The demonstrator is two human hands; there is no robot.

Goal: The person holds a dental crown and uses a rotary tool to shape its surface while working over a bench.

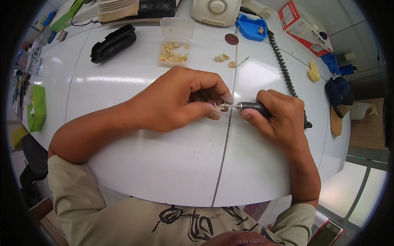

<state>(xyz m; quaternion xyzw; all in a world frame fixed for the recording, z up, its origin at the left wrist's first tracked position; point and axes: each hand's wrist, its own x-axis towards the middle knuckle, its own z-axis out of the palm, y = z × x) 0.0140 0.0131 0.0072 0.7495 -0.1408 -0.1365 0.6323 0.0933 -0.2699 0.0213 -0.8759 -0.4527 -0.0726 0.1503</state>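
Observation:
Between thumb and fingers of my left hand is pinched a small whitish tooth-like piece, partly hidden by the fingertips. My right hand is wrapped round a black rotary handpiece. Its thin metal bur points left and meets the piece; whether it is spinning I cannot tell. Both hands are above the white table. Beyond them, a clear hinged box with its lid raised holds several cream tooth-shaped pieces. More loose tooth-shaped pieces lie to its right.
A coiled black cord runs down the right side. Along the back are a cream control unit with a dial, a blue tray, a reddish disc and a black case. A green basket stands far left.

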